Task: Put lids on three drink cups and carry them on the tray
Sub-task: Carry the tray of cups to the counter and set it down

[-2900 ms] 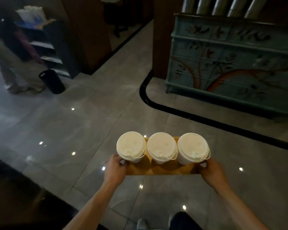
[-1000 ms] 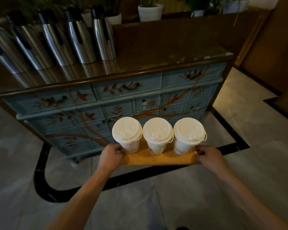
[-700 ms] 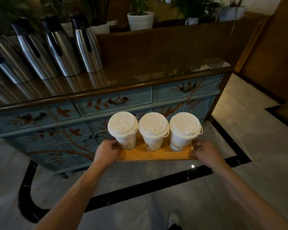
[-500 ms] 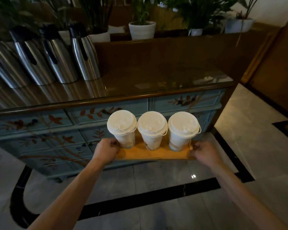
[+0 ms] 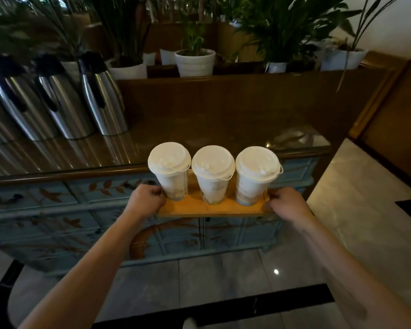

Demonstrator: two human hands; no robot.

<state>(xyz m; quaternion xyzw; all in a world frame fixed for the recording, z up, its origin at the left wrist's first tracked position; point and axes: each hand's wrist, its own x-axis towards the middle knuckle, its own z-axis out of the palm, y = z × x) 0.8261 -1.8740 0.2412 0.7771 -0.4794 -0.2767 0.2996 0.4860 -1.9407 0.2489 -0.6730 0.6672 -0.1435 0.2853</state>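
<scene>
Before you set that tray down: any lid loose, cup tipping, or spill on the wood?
Nothing stands out. All three cups, left cup, middle cup and right cup, stand on the wooden tray with lids on. No spill shows on the wood. Left hand and right hand each grip one end.

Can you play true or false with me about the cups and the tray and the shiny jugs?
1. All three tall white paper cups wear white plastic lids. True.
2. The flat orange wooden tray rests on the floor. False: it is held up in the air in front of the blue painted cabinet.
3. The left hand and right hand each grip one end of the tray. True.
4. The silver metal jugs stand on the tray. False: they stand on the cabinet's glossy brown top, to the left.
5. The cups stand in one row. True.
</scene>
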